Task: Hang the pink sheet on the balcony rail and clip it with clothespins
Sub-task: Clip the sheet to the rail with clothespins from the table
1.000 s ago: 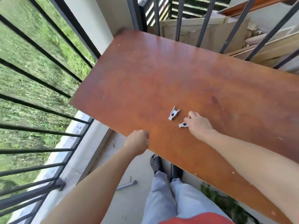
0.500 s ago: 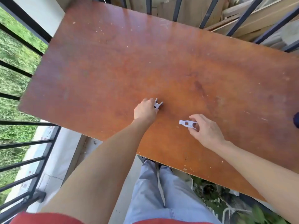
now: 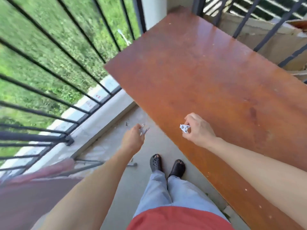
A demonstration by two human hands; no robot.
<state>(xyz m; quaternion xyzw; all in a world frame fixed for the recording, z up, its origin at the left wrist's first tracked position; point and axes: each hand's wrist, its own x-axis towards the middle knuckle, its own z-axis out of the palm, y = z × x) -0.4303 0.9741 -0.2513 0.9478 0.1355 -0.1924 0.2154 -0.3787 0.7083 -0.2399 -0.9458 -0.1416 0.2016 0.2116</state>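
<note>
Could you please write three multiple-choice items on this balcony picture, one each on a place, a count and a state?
1. Where is the pink sheet?
A. On the board
B. Over the rail at lower left
C. On the floor by the feet

2. How many clothespins are held in all?
A. One
B. Two
C. Four

3. What is on the brown board?
A. Two clothespins
B. A folded sheet
C. Nothing that shows

Answers:
1 B, blurred pink cloth drapes over the black rail at the lower left.
2 B, the left hand holds one clothespin and the right hand holds another clothespin.
3 C, its surface shows only specks and stains.
</note>
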